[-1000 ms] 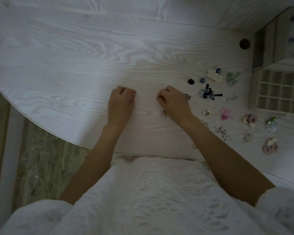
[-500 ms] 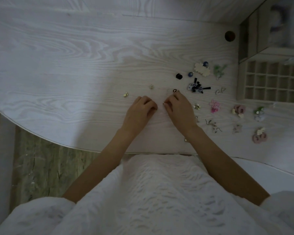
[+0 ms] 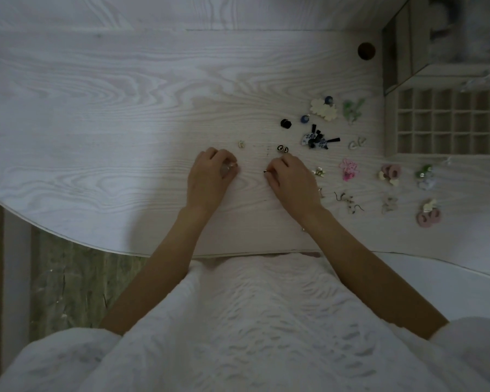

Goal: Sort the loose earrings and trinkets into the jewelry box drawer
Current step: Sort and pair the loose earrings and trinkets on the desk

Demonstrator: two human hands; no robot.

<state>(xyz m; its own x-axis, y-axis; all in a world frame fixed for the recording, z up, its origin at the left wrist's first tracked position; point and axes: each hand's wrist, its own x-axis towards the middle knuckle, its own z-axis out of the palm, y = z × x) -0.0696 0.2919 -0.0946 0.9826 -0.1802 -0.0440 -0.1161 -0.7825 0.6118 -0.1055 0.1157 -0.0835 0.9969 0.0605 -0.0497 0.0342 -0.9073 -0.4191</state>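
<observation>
My left hand (image 3: 210,176) lies on the white table with its fingers curled over a small shiny trinket (image 3: 230,165). My right hand (image 3: 292,179) is a short way to its right, and its fingertips pinch a tiny dark earring (image 3: 265,171). A pale stud (image 3: 241,144) and a black-and-white pair (image 3: 282,148) lie just beyond the hands. More earrings are spread to the right: a blue-white pair with black bows (image 3: 317,140), a cream flower (image 3: 324,109), a pink knot (image 3: 349,168), pink rings (image 3: 391,172). The open drawer (image 3: 391,128) with its grid of compartments sits at the far right.
The jewelry box (image 3: 402,43) stands behind the drawer in the back right corner. A dark round hole (image 3: 366,50) is in the tabletop beside it. Hook earrings (image 3: 348,202) and pink hoops (image 3: 428,216) lie near the front edge. The curved table edge (image 3: 68,239) runs at the lower left.
My left hand has moved left, away from my right hand, onto the small shiny trinket that lay uncovered half a second ago. My right hand has stayed roughly in place.
</observation>
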